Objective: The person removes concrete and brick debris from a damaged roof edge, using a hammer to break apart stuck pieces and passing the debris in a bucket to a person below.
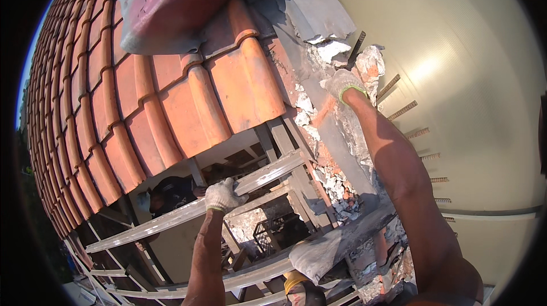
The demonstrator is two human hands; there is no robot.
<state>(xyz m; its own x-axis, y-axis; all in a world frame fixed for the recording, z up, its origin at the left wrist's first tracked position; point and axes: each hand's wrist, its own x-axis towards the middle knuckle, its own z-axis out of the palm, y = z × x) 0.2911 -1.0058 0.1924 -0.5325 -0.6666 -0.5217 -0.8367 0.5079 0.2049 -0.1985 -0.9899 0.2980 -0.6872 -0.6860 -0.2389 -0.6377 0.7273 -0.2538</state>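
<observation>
My left hand point(224, 196), in a pale knit work glove, is closed over a long metal roof batten point(171, 218) below the tiles' lower edge. Out to the right, my right hand point(345, 83), in a similar glove with a green cuff, reaches along the broken top of a masonry wall point(342, 135). Its fingers look curled against the wall top; what they hold, if anything, is hidden. Beside it stand a loose chunk of broken brick and plaster point(370, 67) and a bare rebar end point(357, 47).
Orange roof tiles point(194, 101) fill the left; a torn reddish metal sheet point(171, 7) lies over them. Several rebars point(401, 111) stick out towards a pale panel wall point(473, 78). Under the open frame is a person in dark clothes point(171, 192); another's yellow headwear point(295, 280) shows below.
</observation>
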